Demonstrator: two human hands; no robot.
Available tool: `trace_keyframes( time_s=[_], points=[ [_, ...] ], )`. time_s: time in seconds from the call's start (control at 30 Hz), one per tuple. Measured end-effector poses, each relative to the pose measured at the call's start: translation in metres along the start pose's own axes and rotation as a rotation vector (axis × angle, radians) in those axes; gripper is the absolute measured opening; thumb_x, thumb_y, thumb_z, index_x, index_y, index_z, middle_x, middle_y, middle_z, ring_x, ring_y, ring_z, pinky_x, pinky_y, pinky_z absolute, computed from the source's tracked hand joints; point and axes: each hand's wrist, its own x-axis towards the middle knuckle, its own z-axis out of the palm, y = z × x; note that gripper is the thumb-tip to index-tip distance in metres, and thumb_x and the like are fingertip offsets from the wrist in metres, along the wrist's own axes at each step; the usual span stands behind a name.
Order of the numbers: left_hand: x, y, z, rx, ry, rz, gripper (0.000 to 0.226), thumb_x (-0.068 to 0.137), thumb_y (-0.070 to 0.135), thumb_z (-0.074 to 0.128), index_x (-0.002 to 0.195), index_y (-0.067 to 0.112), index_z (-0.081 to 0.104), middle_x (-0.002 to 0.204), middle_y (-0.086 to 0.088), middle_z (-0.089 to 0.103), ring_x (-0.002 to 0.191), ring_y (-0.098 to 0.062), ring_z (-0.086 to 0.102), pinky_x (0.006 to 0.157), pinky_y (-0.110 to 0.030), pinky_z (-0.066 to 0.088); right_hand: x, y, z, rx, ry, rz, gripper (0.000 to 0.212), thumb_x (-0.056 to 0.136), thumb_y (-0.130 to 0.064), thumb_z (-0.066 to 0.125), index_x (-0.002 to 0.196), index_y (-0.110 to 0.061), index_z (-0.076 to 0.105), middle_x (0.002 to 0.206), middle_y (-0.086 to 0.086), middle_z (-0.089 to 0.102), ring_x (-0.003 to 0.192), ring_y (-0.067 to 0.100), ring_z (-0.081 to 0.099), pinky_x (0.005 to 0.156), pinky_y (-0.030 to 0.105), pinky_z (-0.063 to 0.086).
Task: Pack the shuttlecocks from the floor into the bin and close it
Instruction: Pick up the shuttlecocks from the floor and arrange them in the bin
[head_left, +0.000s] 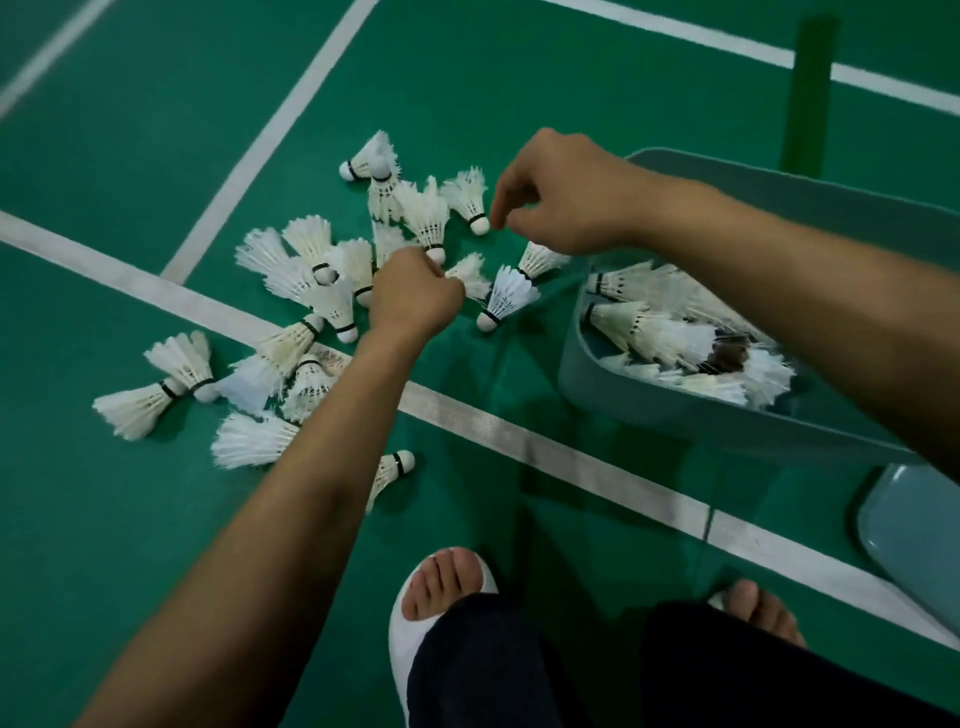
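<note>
Several white feather shuttlecocks (306, 291) lie scattered on the green court floor, left of a grey-blue bin (649, 405). The bin stands open and holds several shuttlecocks (670, 332). My left hand (415, 296) is curled round a shuttlecock (470, 273) whose feathers stick out to the right of the fist. My right hand (561, 192) hovers over the pile with fingers curled down, fingertips just beside the cork of another shuttlecock (470, 200); I see nothing held in it.
White court lines (519, 436) cross the floor. The bin's lid (909, 525) lies at the right edge. A green post (808, 93) stands behind the bin. My feet (447, 582) in white slippers are at the bottom.
</note>
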Motion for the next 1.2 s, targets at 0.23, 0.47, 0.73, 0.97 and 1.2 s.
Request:
trace_keyframes(
  time_s=[0.23,0.47,0.73,0.97,1.2],
  points=[
    [0.041,-0.018,0.045,0.475,-0.174,0.327,0.119,0.06,0.056,0.09,0.156,0.028,0.025,0.167,-0.014,0.013,0.154,-0.04,0.007,0.122,-0.061,0.014,0.103,0.022,0.018,-0.363,-0.447,0.292,0.043,0.098,-0.021,0.066,0.132,0.004,0.055,0.121,0.027,0.065,0.104,0.039,0.067,0.097,0.05,0.055],
    [0.05,-0.042,0.081,0.595,-0.03,0.54,0.086,0.071,0.065,0.069,0.143,0.026,0.044,0.135,-0.012,0.047,0.127,-0.037,0.043,0.108,-0.053,0.035,0.134,0.041,0.049,-0.223,-0.48,0.425,0.023,0.095,-0.015,0.067,0.1,0.006,0.058,0.096,0.022,0.066,0.079,0.035,0.065,0.087,0.049,0.057],
    [0.029,-0.039,0.076,0.347,0.005,0.325,0.049,0.082,0.061,0.063,0.105,0.02,0.049,0.096,-0.007,0.057,0.089,-0.034,0.056,0.069,-0.038,0.036,0.108,0.025,0.045,0.004,-0.226,0.382,0.02,0.08,0.0,0.082,0.095,0.007,0.07,0.07,0.016,0.071,0.071,0.03,0.074,0.074,0.044,0.064],
    [0.002,-0.012,0.014,0.009,0.002,0.082,0.043,0.077,0.064,0.065,0.092,0.023,0.066,0.079,0.008,0.074,0.072,-0.02,0.072,0.07,-0.041,0.061,0.077,0.007,0.016,0.409,-0.039,0.342,0.021,0.09,-0.003,0.07,0.111,0.0,0.065,0.089,0.017,0.071,0.068,0.02,0.069,0.071,0.036,0.062],
    [-0.023,0.008,-0.053,0.069,-0.183,-0.115,0.034,0.079,0.043,0.079,0.086,0.012,0.067,0.079,-0.004,0.07,0.064,-0.015,0.064,0.058,-0.027,0.052,0.038,-0.017,0.013,1.158,-0.239,0.558,0.014,0.094,0.011,0.059,0.103,0.0,0.058,0.088,0.017,0.068,0.078,0.025,0.07,0.062,0.039,0.065]
  ],
)
